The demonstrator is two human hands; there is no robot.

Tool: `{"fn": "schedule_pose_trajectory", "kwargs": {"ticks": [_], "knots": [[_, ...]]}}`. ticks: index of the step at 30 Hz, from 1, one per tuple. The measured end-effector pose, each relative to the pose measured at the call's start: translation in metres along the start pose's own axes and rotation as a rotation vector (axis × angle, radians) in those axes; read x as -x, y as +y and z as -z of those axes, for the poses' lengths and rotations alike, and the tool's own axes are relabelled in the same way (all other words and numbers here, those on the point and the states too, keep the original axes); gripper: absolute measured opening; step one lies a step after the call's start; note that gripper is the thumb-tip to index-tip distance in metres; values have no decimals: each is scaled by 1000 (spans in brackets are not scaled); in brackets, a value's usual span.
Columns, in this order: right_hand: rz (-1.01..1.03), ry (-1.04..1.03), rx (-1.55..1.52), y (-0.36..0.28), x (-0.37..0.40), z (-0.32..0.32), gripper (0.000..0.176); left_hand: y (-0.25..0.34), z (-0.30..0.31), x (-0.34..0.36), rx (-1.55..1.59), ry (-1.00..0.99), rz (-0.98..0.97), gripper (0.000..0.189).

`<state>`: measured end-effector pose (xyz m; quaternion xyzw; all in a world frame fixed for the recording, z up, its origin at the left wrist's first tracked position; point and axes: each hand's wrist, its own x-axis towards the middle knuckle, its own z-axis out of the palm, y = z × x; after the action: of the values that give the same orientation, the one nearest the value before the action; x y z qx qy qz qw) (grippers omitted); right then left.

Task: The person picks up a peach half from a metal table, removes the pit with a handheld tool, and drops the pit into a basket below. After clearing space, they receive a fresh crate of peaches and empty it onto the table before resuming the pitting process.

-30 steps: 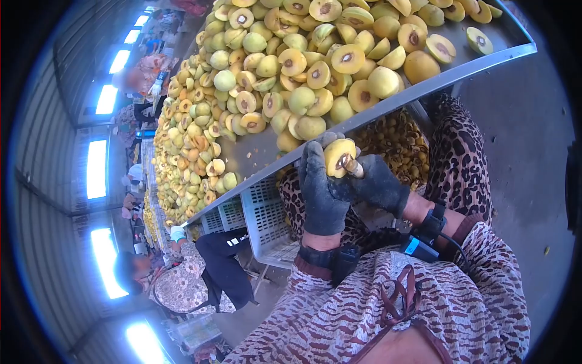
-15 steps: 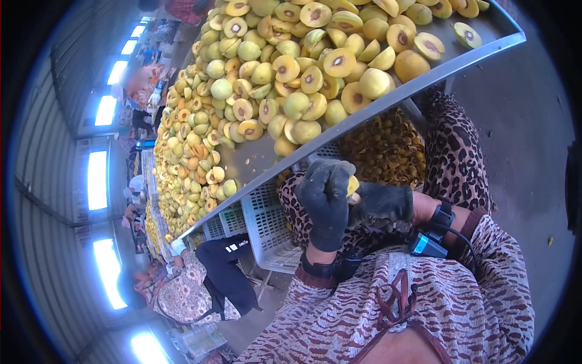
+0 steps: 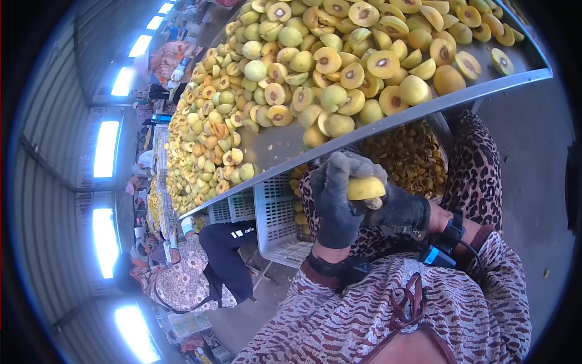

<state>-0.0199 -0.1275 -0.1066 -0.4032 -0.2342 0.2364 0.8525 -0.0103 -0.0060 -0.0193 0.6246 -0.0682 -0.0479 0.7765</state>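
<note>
My left hand [image 3: 342, 197], in a dark, dusty glove, is closed around a yellow peach half [image 3: 365, 188] whose rounded skin side shows. My right hand [image 3: 403, 207], gloved the same way, is closed right beside the fruit. A small pale rounded tip [image 3: 374, 203] shows between the two hands; whether it is a tool or a fingertip I cannot make out. Above the hands, a metal-edged table [image 3: 388, 124] bears a heap of halved yellow peaches [image 3: 327, 60], many with brown pit centres facing up.
Under the table edge, a container of darker fruit pieces [image 3: 412, 158] stands between my legs. A white plastic crate [image 3: 279, 224] is left of my knees. Another person [image 3: 194, 273] in a floral top sits further along the table. More people work beyond.
The peach half now shows much more of its skin between my hands; before, only a small part was visible. The camera view has shifted, moving the scene slightly right and down.
</note>
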Motion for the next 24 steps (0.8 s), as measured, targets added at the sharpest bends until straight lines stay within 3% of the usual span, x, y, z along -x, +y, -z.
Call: {"fn": "schedule_pose_trajectory", "kwargs": {"ticks": [2, 4, 5, 6, 8, 9, 10, 12, 13, 14, 16, 18, 20, 21, 23, 24], "knots": [[56, -20, -48, 11, -14, -1, 78, -6, 14, 4, -20, 5, -13, 45], [169, -76, 388, 11, -29, -3, 74, -7, 20, 9, 21, 15, -60, 44], [148, -41, 258, 10, -34, -5, 59, -7, 22, 9, -125, 17, -114, 45], [140, -43, 249, 18, -36, -1, 59, -5, 21, 8, -127, 26, -106, 45], [36, -83, 187, 42, -35, 6, 59, -4, 16, -1, -651, -49, -488, 47], [41, -57, 96, 31, -27, 3, 58, -6, 16, -4, -688, -88, -502, 45], [34, -43, 87, 29, -25, 3, 58, -9, 18, -8, -684, -96, -486, 45], [130, 43, 156, 29, -21, 7, 54, -17, 22, -9, -102, 23, -27, 41], [189, 41, 62, 36, -28, 11, 56, -18, 21, -9, -60, 27, 21, 42], [182, 50, 57, 36, -27, 18, 56, -19, 22, -9, -57, 28, 33, 42], [-6, -36, 633, 29, -21, 27, 63, -19, 25, -6, 183, 50, 124, 44], [25, -83, 646, 37, -21, 27, 68, -23, 31, -5, 100, -27, 89, 43], [241, 39, 237, 61, -26, 23, 62, -27, 29, -3, -39, -49, -17, 42], [236, 36, 237, 53, -24, 21, 62, -28, 27, -2, -36, -43, -17, 42], [128, -47, 457, 24, -26, 19, 56, -23, 23, -4, 388, 246, 210, 42], [132, -57, 470, 22, -28, 19, 56, -22, 26, -4, 394, 243, 195, 42]]}}
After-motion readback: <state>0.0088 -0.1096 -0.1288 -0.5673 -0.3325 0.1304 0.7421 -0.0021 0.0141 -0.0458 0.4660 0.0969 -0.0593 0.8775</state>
